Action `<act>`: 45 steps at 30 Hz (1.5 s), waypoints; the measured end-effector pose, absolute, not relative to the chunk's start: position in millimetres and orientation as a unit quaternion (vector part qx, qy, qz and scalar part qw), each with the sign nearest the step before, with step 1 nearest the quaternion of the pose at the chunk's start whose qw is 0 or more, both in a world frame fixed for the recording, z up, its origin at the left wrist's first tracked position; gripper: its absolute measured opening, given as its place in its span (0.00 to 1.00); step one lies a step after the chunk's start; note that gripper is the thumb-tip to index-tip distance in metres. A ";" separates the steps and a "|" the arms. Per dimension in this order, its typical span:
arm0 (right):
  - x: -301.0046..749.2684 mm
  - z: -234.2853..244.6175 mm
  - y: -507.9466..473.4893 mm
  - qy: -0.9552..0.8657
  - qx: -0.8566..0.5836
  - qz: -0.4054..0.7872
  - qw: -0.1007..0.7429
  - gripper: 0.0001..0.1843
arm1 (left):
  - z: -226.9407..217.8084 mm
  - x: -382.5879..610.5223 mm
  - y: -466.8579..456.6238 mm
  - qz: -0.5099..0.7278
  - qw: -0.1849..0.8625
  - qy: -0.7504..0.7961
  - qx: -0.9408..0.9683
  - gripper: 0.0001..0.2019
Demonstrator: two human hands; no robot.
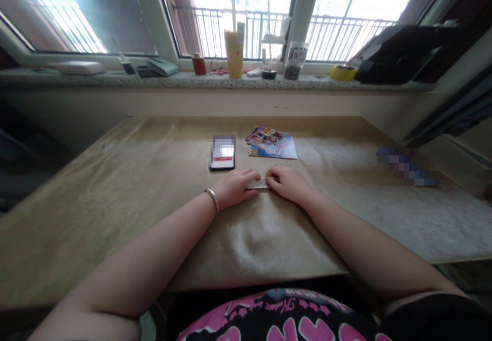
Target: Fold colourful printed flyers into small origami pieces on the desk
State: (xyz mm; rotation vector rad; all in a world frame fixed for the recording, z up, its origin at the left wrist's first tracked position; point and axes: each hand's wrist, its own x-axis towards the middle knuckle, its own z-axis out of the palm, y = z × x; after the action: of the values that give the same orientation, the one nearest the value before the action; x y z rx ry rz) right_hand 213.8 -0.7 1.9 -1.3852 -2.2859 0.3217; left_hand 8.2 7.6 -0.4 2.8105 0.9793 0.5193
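Note:
Both hands meet at the middle of the table (pixel 184 228), on a small pale folded strip that looks like paper (pixel 263 183). My left hand (pixel 239 186), with a silver bangle (pixel 211 199) at its wrist, grips the strip's left end between thumb and fingers. At the other end, my right hand (pixel 287 182) pinches the strip with its fingers curled. Just beyond the left hand lies a phone (pixel 223 153) with a lit, blurred screen. A loose stack of colourful printed sheets (pixel 273 143) rests beyond the right hand.
A blurred bluish item (pixel 407 166) lies at the table's right side. Along the stone windowsill (pixel 154 81) stand a tall yellow cup (pixel 234 54), a red jar (pixel 199 64), a clear container (pixel 294 61), a yellow item (pixel 343 73) and a black bag (pixel 395 56).

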 end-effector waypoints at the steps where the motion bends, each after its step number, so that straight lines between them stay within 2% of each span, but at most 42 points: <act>1: 214.1 1.6 -0.6 -0.820 -0.507 0.137 0.228 0.08 | -0.6 8.3 7.3 0.177 0.070 0.322 0.927 0.14; 7: 215.7 -2.4 2.4 -0.791 -0.498 0.252 0.250 0.10 | -0.4 7.7 6.3 0.212 0.166 0.323 0.907 0.06; 16: 219.1 -8.8 9.7 -0.760 -0.511 0.302 0.265 0.12 | 1.1 7.5 10.0 0.229 0.273 0.380 0.854 0.08; 22: 221.9 -14.1 13.3 -0.735 -0.525 0.317 0.289 0.11 | -2.7 6.7 13.1 0.245 0.229 0.346 0.877 0.08; 29: 226.2 -21.6 22.3 -0.734 -0.531 0.291 0.310 0.10 | -3.2 8.6 13.1 0.246 0.055 0.345 0.904 0.10; 41: 226.0 -22.1 27.4 -0.740 -0.548 0.250 0.301 0.08 | -9.5 10.8 19.5 0.229 0.090 0.370 0.896 0.10; 45: 223.4 -17.0 24.5 -0.715 -0.551 0.264 0.340 0.09 | -9.5 10.6 20.2 0.232 0.091 0.368 0.896 0.09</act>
State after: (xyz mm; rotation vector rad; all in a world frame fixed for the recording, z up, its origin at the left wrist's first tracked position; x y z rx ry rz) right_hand 223.4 24.5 -17.0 -1.4333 -1.8613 0.6873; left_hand 10.6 20.2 -9.5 2.6618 1.0933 0.6899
